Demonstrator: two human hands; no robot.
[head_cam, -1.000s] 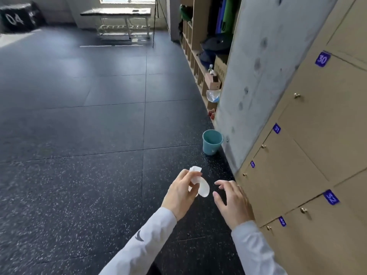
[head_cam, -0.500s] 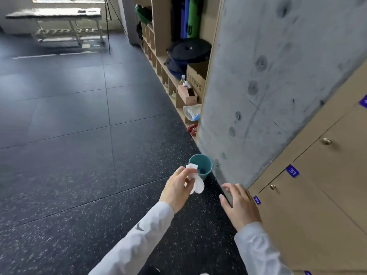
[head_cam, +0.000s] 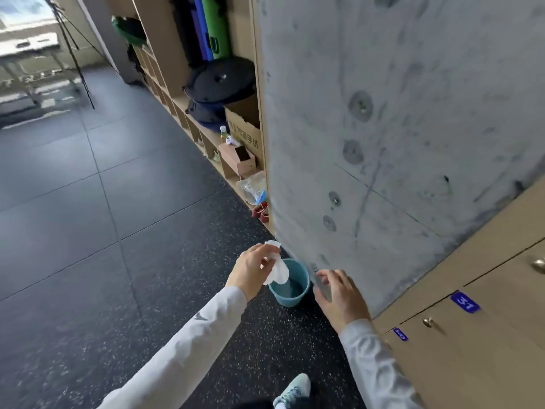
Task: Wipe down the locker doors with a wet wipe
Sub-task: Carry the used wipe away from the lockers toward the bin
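Fingers of the left hand (head_cam: 250,271) pinch a crumpled white wipe (head_cam: 276,268), which hangs over the rim of a teal bucket (head_cam: 301,276). Just right of the bucket, the right hand (head_cam: 339,295) hovers with fingers loosely curled, holding nothing. Behind the bucket stands a concrete pillar (head_cam: 398,128). Right of the bucket run tan locker doors (head_cam: 486,349) with blue number tags. Near the bucket, a light shoe (head_cam: 292,391) rests on the speckled floor (head_cam: 118,290).
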